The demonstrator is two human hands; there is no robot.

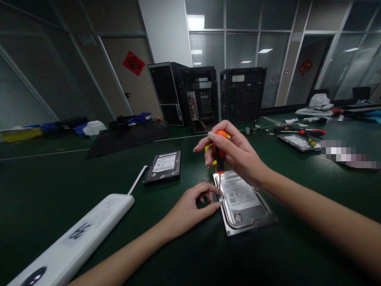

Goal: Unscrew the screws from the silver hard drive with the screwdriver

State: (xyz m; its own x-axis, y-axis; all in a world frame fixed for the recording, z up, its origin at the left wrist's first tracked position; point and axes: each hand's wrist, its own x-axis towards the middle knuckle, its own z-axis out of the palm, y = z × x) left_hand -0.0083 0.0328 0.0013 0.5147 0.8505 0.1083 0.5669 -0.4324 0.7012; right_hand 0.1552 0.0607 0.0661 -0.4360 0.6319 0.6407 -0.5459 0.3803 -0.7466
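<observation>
A silver hard drive [245, 204] with a white label lies flat on the green table in front of me. My right hand [241, 155] grips an orange-and-black screwdriver [220, 159] from above, held nearly upright. Its thin shaft points down to the drive's left edge. At that same edge, my left hand [198, 202] has its thumb and index finger closed around the spot by the tip, pinching the drive's side. Whether a screw sits under the tip is too small to tell. Something yellow shows behind my right fingers, mostly hidden.
Left of my hands lies a second hard drive [164, 167], near a long white device marked "39" [86, 234]. Another hard drive [297, 142] with pliers [312, 132] on and beside it is at right. Computer cases [168, 95] stand at the back.
</observation>
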